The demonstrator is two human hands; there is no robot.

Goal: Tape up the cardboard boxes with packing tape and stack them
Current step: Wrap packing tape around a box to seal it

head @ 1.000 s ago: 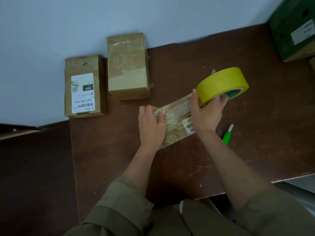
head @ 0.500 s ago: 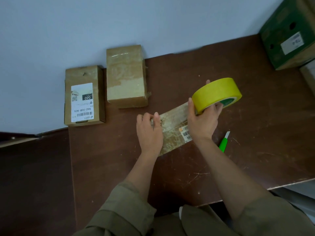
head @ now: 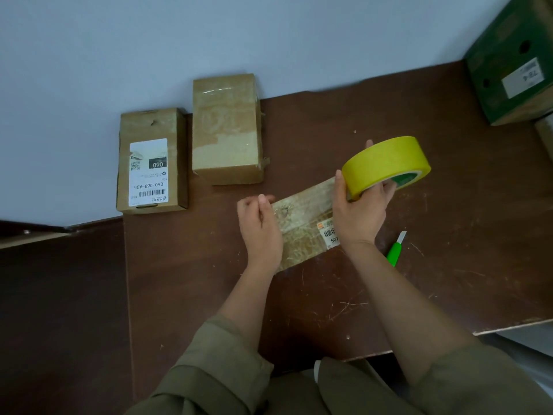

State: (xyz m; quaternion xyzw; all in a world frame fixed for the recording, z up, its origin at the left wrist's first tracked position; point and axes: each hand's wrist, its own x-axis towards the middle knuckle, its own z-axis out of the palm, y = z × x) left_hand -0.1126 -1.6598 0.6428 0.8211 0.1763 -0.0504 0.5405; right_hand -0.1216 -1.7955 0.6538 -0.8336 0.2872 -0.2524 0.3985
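Head view: a flat cardboard box [head: 302, 226] lies on the brown surface [head: 449, 235] in front of the person, its top glossy with tape and a barcode label showing at its right end. The right hand [head: 360, 211] holds the yellow tape roll [head: 386, 164] raised above the box's right end — fingers through the core, thumb on the outer face, a firm grip. The left hand [head: 260, 226] rests at the box's left end with fingers curled, thumb and forefinger close together as if pinching the free end of the clear tape; whether tape is actually between them is too hard to see.

To do this step well, I judge the left hand should pin the tape end flat against the box edge while the right draws the roll back along the seam, low and taut, so the strip lands without wrinkles. A green-handled cutter [head: 395, 251] lies just right of the box, near for the cut.

Two more boxes wait by the wall — a labelled box [head: 151, 161] and a plain box [head: 227, 130] beside it, not yet stacked.
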